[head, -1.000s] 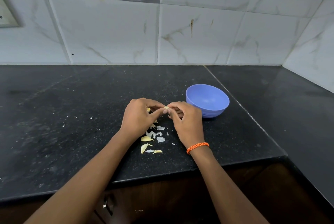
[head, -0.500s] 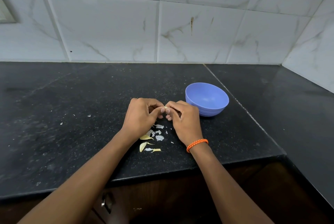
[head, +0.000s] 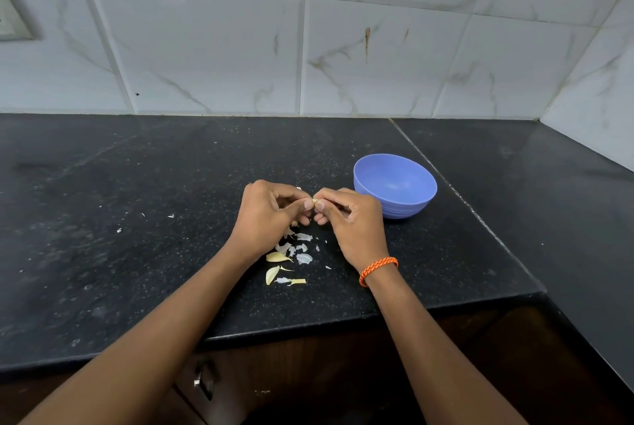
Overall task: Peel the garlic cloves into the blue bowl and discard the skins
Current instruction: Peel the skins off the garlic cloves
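My left hand (head: pixel 266 215) and my right hand (head: pixel 353 222) meet above the black counter (head: pixel 137 236), both pinching one small garlic clove (head: pixel 314 201) between thumbs and fingertips. Most of the clove is hidden by my fingers. The blue bowl (head: pixel 395 185) stands just right of my right hand; its visible inside looks empty. Below my hands lie loose garlic skins (head: pixel 304 258) and two yellowish cloves (head: pixel 276 257), (head: pixel 271 274).
A tiled wall runs behind the counter and turns a corner at the right. The counter's front edge passes under my forearms, with a dark wooden cabinet and its handle (head: pixel 202 378) below. Small white flakes dot the counter to the left.
Both hands stayed together on the clove and shifted slightly away from me. The fingers have reworked their pinch. Bowl and skins have not moved.
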The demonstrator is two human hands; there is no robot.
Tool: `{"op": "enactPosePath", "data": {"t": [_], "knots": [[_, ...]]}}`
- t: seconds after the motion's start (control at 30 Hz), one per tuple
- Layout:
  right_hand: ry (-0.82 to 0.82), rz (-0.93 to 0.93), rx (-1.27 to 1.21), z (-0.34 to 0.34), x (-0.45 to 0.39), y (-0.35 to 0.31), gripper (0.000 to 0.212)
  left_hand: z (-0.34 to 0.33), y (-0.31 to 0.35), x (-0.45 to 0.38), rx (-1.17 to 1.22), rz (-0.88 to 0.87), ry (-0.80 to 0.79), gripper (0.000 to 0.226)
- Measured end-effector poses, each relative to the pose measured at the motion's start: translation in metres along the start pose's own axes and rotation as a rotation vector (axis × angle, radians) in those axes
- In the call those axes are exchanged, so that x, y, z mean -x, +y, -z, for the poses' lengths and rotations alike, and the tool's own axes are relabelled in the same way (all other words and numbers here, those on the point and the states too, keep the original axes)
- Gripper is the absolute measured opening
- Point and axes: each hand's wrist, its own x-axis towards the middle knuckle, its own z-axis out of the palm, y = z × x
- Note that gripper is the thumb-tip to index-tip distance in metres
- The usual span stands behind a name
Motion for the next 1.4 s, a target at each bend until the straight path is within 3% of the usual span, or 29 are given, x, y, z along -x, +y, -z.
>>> {"op": "enactPosePath", "data": {"t": [0.23, 0.77, 1.07, 1.4], "knots": [[0.063, -0.097, -0.186, -0.001, -0.001, 0.003, 0.011, 0.002, 0.006, -0.003, 0.017, 0.003, -0.024, 0.005], [0.08, -0.031, -0.122, -0.005, -0.001, 0.012, 0.013, 0.006, 0.001, -0.007, -0.085, 0.024, -0.101, 0.008], [0.029, -0.06, -0.193, -0.003, -0.001, 0.008, 0.015, 0.008, -0.004, -0.008, 0.028, 0.03, -0.157, 0.011], [0.064, -0.153, -0.238, -0.003, -0.001, 0.008, 0.017, 0.006, -0.008, -0.008, -0.104, -0.021, -0.014, 0.01]]}}
